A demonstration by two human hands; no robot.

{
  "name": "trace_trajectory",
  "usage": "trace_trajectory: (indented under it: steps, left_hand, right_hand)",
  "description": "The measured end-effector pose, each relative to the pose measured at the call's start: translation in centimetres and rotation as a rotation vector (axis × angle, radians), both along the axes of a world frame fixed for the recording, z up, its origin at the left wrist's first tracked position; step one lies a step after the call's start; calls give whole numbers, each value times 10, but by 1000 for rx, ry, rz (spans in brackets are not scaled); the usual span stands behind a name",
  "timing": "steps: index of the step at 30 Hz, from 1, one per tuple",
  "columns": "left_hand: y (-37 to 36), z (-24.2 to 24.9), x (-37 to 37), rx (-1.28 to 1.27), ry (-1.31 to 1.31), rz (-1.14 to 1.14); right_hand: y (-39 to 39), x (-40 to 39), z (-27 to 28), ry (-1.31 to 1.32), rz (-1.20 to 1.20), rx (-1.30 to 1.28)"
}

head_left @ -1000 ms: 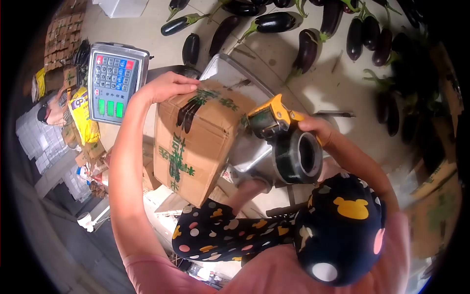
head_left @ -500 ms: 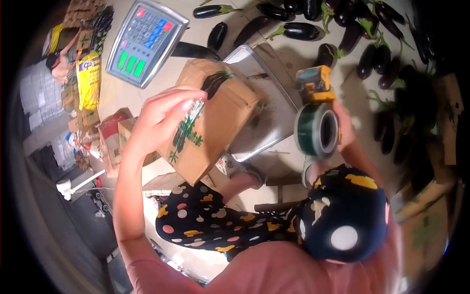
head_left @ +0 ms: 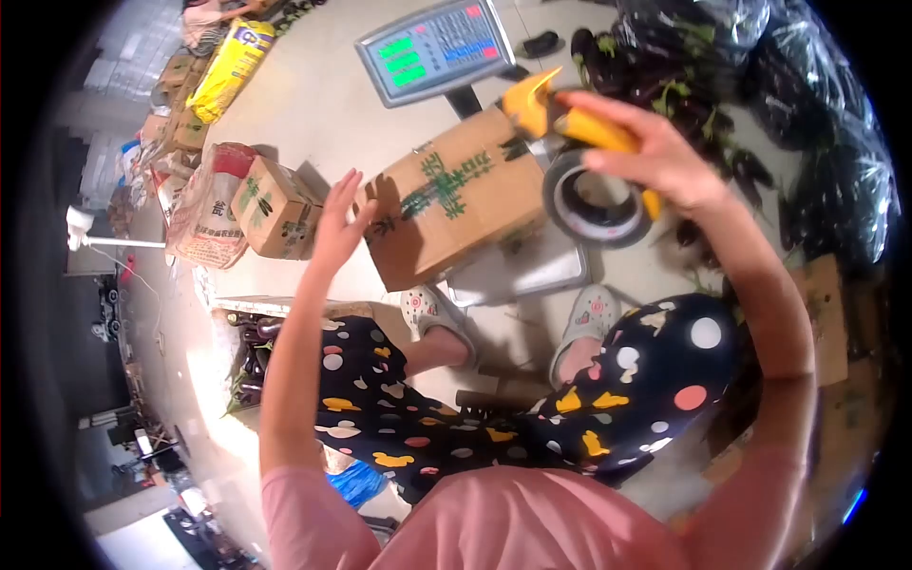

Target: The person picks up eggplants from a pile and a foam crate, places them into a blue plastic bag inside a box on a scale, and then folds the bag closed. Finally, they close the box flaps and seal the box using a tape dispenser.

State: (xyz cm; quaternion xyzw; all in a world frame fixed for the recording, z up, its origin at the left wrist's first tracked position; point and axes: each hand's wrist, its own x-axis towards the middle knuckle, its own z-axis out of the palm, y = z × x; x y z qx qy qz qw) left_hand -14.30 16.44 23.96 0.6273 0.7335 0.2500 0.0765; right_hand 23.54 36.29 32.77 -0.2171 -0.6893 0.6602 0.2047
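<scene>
A closed cardboard box with green printing rests on the metal platform of a scale. At the box's left end is my left hand, its fingers stretched out and apart, right by the edge. My right hand grips a yellow tape dispenser over the box's right end. A large roll of tape sits on the dispenser, its far part overlapping the box corner in this view.
Behind the box stands the scale's display. Eggplants lie on the floor at the right, near clear plastic bags. A smaller box, a woven sack and a yellow bag are at the left. Another person is at the far left.
The tape dispenser has swung from beside the scale to the box's right end. My left hand has gone from the box's top to its left end and opened. The view has turned.
</scene>
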Motion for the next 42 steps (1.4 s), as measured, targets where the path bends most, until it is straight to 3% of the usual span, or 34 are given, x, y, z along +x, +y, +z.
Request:
trace_trajectory:
  steps: [1,3,5,7,9,11,13,16,19,22,28,34,37,38,41,42]
  left_hand:
    - [1,-18,-2,-88,-168,139]
    - [-2,-72,-13,27,45,200]
    - [-3,-43,14,-29,68,288]
    - [-21,-23,12,-187,-84,278]
    - [-26,-1,14,-229,-172,231]
    - [-36,24,22,-187,-191,158]
    - [-29,44,52,-117,-723,194]
    - [-21,54,83,-162,-1439,45]
    - [-17,79,97,-145,-1590,129]
    - [-16,67,72,-121,-1517,127]
    - [-5,74,45,-209,-1129,130]
    - [42,24,8,-184,-645,-8]
    - [55,21,20,-212,-690,-54]
    - [63,-1,18,-177,-733,-102]
    - [80,3,-18,-219,-1006,4]
    - [86,-5,-41,-195,-944,51]
  right_hand:
    - [-7,-12,8,-58,35,33]
    - [-26,-27,22,-145,33,15]
    - [-42,-33,24,-122,-6,-72]
    - [-51,-36,18,-140,-82,21]
    - [-56,-37,9,-206,-99,272]
    - [-71,-41,-1,-300,-195,698]
    - [-95,-52,4,-351,-235,857]
    - [-122,-68,4,-173,-230,1038]
    - [-142,-81,8,-130,-248,1179]
    - [-155,-92,6,-153,-273,1214]
    - [-164,-115,-6,-224,-269,1165]
    - [-167,-136,-13,-531,-198,1015]
    - [-166,-127,-19,-578,-210,1045]
    - [-164,-122,-20,-566,-230,1052]
    - [-173,-99,-15,-633,-266,950]
    - [-176,-88,-15,-649,-283,911]
